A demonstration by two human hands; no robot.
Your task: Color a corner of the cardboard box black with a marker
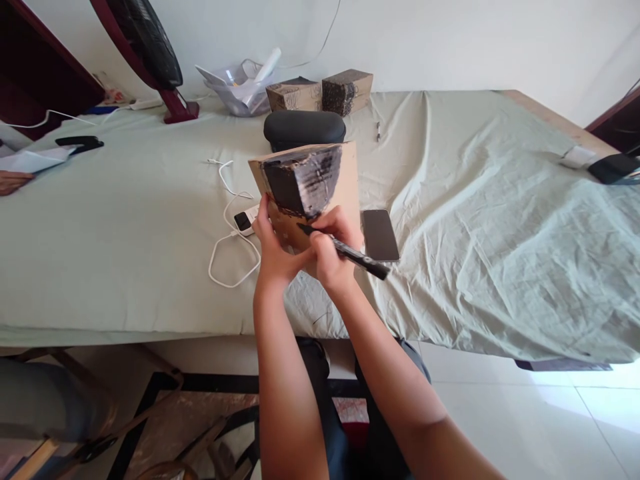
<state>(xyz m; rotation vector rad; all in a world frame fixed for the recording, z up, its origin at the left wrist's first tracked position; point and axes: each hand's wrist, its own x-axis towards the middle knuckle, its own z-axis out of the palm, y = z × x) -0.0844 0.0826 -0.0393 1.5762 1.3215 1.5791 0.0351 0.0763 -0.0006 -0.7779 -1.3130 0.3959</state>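
Note:
A brown cardboard box (350,177) is held up at a tilt over the table, its upper faces coloured black in a large patch. My left hand (277,250) grips its lower left side, fingers along the edge and thumb toward the middle. In my right hand (334,247) is a black marker (363,259), held like a pen. The marker's tip lies close to the bare cardboard under the black patch; whether it touches I cannot tell. Part of the box's lower face is hidden behind both hands.
A phone (381,235) lies right of the box. To the left are a white power strip (247,220) and cable (213,267). Behind stand a black case (304,128), two cardboard boxes (347,92), a plastic basket (235,93) and a fan (180,110). Another person's hand (14,182) shows far left.

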